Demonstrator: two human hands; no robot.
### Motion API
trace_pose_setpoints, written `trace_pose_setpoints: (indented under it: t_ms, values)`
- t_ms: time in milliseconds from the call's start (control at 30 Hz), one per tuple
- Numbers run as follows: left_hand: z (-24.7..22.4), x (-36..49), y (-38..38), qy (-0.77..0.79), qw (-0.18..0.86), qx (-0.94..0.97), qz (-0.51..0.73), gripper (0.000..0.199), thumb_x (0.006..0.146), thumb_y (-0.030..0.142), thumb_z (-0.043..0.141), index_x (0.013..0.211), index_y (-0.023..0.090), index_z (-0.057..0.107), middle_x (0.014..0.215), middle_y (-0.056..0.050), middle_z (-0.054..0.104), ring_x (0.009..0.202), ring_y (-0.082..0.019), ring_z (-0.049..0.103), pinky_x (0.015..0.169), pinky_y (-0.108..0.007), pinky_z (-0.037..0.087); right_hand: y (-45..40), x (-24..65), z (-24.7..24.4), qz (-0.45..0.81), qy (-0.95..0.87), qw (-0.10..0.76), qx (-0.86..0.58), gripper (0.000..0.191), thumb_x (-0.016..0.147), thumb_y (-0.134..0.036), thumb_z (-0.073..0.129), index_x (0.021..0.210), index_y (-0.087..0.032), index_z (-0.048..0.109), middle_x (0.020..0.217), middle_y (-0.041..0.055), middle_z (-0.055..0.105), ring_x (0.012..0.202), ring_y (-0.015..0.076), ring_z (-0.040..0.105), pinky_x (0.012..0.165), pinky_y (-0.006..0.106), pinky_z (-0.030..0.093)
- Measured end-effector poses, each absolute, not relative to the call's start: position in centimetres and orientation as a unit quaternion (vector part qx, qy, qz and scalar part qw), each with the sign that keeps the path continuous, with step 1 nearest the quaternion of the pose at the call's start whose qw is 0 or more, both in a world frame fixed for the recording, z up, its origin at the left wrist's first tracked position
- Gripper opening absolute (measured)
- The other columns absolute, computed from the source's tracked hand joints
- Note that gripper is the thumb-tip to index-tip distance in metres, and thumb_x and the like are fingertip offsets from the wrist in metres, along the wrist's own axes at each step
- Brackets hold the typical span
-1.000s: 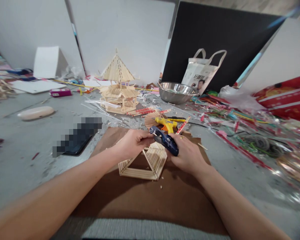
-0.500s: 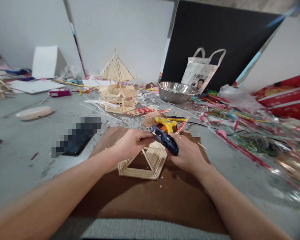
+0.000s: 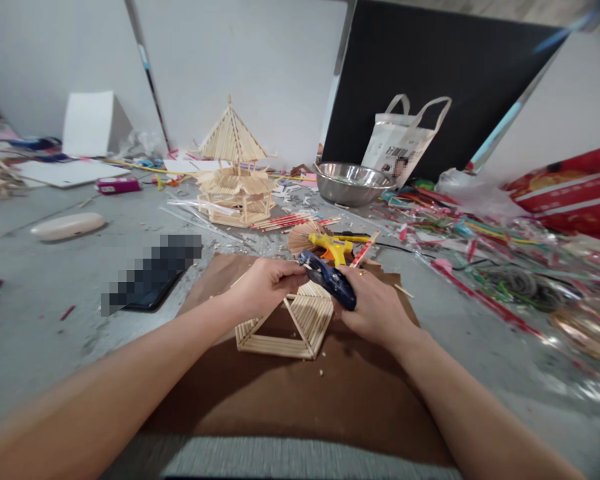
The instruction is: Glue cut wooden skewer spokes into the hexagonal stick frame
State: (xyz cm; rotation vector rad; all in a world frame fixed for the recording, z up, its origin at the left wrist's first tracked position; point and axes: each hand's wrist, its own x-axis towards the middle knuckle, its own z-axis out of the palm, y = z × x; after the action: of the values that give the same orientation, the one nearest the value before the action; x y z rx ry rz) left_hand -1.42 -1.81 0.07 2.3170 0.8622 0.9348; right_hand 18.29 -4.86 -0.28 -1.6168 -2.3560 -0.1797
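Note:
My right hand (image 3: 375, 300) is closed around a dark blue hand tool (image 3: 334, 283), which looks like a cutter; its jaws are hard to make out. At the tool's far left end, my left hand (image 3: 267, 287) is pinched closed on what looks like a thin wooden stick (image 3: 307, 267), of which only a small pale bit shows. Below both hands lies a slatted frame of pale wooden sticks (image 3: 275, 345) with angled sides, partly hidden by my left hand. It rests on a brown sheet (image 3: 300, 407). Just beyond the tool is a yellow glue gun (image 3: 333, 248).
A pagoda model of sticks (image 3: 235, 170) stands at the back, with red-tipped sticks (image 3: 285, 222) beside it. A metal bowl (image 3: 353, 185) and a white bag (image 3: 400, 143) are behind. A phone (image 3: 155, 280) lies left; tangled scraps (image 3: 510, 280) cover the right side.

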Motion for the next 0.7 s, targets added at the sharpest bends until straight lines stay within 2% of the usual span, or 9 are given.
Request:
trace_pose_setpoints:
  t_ms: [300,700]
  values:
    - [-0.16,-1.37,-1.75,0.345,0.248,0.844,0.327,0.024,0.076,0.025,0.04,0.06,0.013,0.054,0.053,0.003,0.05,0.05,-0.006,0.044,0.046,-0.016,0.034,-4.85,18.36,-0.36,-0.056,-0.822,0.135,-0.55,0.041,0.066,-0.03,0.048,0.106,-0.02,0.041,0.096,0.0042,0.056,0.086,0.0207,0.05,0.063,0.028,0.036]
    - [-0.16,-1.46,-1.69,0.309,0.245,0.853,0.341,0.02,0.077,0.022,0.04,0.068,0.015,0.057,0.059,0.003,0.053,0.052,-0.005,0.045,0.049,-0.016,0.036,-4.78,18.3,-0.23,-0.047,-0.819,0.14,-0.554,0.041,0.067,-0.03,0.047,0.106,-0.019,0.042,0.096,0.0057,0.057,0.084,0.0209,0.051,0.063,0.029,0.037]
